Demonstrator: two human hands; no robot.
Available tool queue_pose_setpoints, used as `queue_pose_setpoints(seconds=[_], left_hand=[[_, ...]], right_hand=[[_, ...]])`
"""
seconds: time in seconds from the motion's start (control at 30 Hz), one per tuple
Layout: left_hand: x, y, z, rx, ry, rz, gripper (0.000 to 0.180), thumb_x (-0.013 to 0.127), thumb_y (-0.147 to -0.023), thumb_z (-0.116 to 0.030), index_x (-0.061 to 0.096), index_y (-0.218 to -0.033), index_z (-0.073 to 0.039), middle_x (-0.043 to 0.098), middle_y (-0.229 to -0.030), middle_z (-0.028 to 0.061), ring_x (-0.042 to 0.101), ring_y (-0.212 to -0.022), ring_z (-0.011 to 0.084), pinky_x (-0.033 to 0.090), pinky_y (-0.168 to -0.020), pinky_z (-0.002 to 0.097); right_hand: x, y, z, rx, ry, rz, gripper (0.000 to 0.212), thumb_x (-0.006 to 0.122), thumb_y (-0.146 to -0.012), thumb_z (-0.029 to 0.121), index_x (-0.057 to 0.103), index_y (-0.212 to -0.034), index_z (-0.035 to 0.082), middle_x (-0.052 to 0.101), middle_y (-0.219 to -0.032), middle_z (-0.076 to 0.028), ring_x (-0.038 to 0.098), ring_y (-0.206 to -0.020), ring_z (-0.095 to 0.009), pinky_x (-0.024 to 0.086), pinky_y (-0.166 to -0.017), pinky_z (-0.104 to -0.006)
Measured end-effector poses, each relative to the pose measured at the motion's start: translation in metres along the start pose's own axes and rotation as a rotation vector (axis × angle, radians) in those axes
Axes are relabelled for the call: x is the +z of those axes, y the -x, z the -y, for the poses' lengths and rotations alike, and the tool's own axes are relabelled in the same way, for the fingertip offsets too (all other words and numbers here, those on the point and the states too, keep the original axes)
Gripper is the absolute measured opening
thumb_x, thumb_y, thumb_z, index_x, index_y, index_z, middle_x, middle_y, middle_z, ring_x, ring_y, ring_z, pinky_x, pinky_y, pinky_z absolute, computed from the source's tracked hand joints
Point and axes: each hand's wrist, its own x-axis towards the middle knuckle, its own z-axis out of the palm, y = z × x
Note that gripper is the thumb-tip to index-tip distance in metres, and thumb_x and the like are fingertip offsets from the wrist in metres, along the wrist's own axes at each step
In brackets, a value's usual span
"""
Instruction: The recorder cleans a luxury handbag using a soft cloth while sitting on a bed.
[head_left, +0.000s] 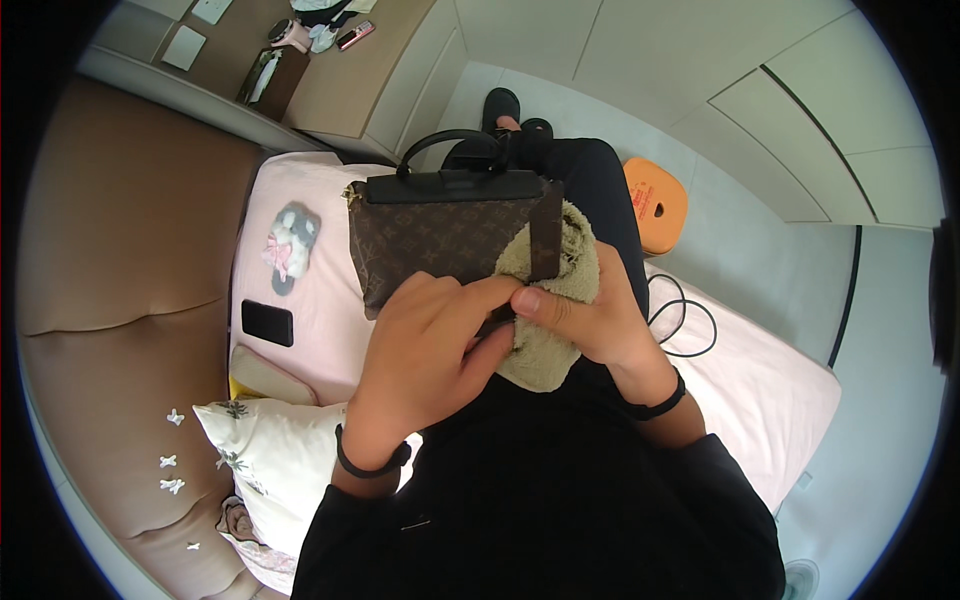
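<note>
A brown patterned handbag (430,240) with a black top and a black handle (445,140) rests across my lap. A brown strap (545,240) hangs down at its right side, over a crumpled olive-beige cloth (545,360). My left hand (420,335) is closed, its thumb and fingers pinching the dark lower end of the strap. My right hand (610,325) is wrapped round the cloth from the right, its thumb pressed beside the strap at my left fingertips. The right fingers are mostly hidden behind the cloth.
On the pink bed sheet lie a grey-and-white plush item (291,245), a black phone (267,323) and a white pillow (275,470). A black cable (685,320) loops at right. An orange plastic stool (655,205) stands on the floor. A wooden desk (365,70) is at the far left.
</note>
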Motion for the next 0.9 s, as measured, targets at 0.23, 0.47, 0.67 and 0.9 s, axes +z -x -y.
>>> queue_pose_setpoints(seconds=[0.23,0.47,0.67,0.9], left_hand=[[0.019,0.010,-0.003,-0.095,0.003,-0.085,0.038,0.079,-0.073,-0.002,0.069,-0.109,-0.006,0.063,-0.076,0.0037,0.055,-0.066,0.0249,0.042,-0.061,0.0361],[0.038,0.007,0.000,0.064,-0.136,-0.143,0.031,0.077,-0.080,-0.006,0.070,-0.110,-0.007,0.053,-0.065,-0.0011,0.052,-0.057,0.0176,0.040,-0.057,0.0319],[0.046,0.026,0.003,0.047,-0.144,0.079,0.023,0.079,-0.081,-0.010,0.071,-0.103,-0.007,0.060,-0.069,0.0038,0.055,-0.061,0.0238,0.041,-0.059,0.0381],[0.024,0.031,0.006,-0.132,-0.053,-0.093,0.012,0.075,-0.085,-0.009,0.069,-0.095,-0.007,0.062,-0.070,0.0039,0.059,-0.064,0.0232,0.044,-0.064,0.0374]], right_hand=[[-0.005,-0.003,-0.007,-0.023,-0.032,-0.187,0.025,0.072,-0.096,0.015,0.064,-0.114,0.000,0.068,-0.101,-0.003,0.062,-0.090,-0.010,0.052,-0.080,-0.0267],[-0.006,-0.005,0.000,-0.024,-0.211,-0.326,0.030,0.070,-0.097,0.019,0.061,-0.119,0.000,0.068,-0.103,-0.004,0.064,-0.092,-0.011,0.054,-0.081,-0.0294],[-0.112,-0.009,-0.014,-0.148,-0.544,-0.479,0.030,0.064,-0.100,0.035,0.063,-0.114,0.008,0.070,-0.100,-0.007,0.068,-0.090,-0.020,0.058,-0.081,-0.0349],[-0.184,0.012,0.054,-0.404,-0.354,-0.356,0.027,0.054,-0.105,0.034,0.062,-0.108,0.008,0.068,-0.100,-0.008,0.063,-0.088,-0.020,0.056,-0.073,-0.0288]])
